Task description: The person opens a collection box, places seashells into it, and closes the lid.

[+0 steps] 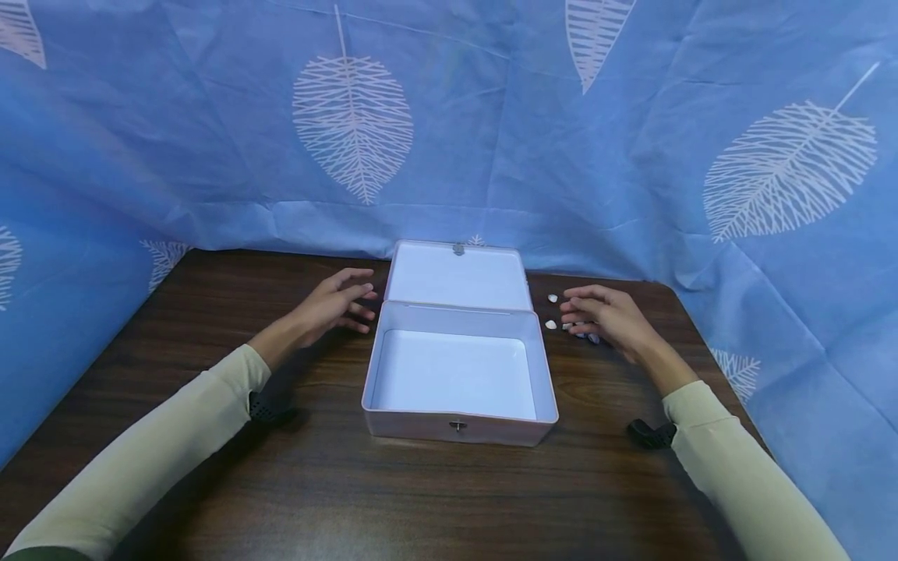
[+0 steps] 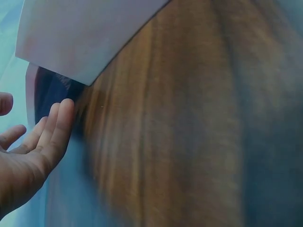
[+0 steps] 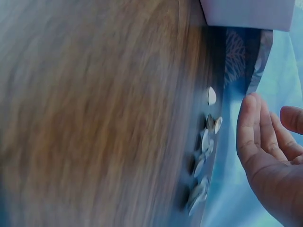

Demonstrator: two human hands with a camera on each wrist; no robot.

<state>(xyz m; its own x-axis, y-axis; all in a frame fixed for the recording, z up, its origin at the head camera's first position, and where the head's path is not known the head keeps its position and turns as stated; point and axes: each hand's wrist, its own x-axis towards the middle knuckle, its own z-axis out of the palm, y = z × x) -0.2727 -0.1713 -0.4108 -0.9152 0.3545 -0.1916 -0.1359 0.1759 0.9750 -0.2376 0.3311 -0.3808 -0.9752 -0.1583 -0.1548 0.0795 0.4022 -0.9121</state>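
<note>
A pale metal box [image 1: 414, 423] stands on the table with its hinged lid [image 1: 456, 276] tipped back, showing a bare white inside. To the left of the box my left hand [image 1: 330, 306] hovers with loosely spread fingers; it holds nothing. In the left wrist view the fingertips [image 2: 66, 109] are near the box's corner but apart from it. My right hand [image 1: 612, 318] is on the other side, relaxed and holding nothing, above several small whitish shells [image 1: 550, 325]. The right wrist view shows the shells [image 3: 205, 141] scattered on the table beside the hand, partly blurred.
The dark wooden table [image 1: 449, 499] carries the box near its middle, towards the back. A blue cloth [image 1: 484, 140] with white leaf prints hangs behind and at both sides. Dark straps [image 1: 652, 435] sit at both wrists. The box's latch [image 1: 457, 425] faces me.
</note>
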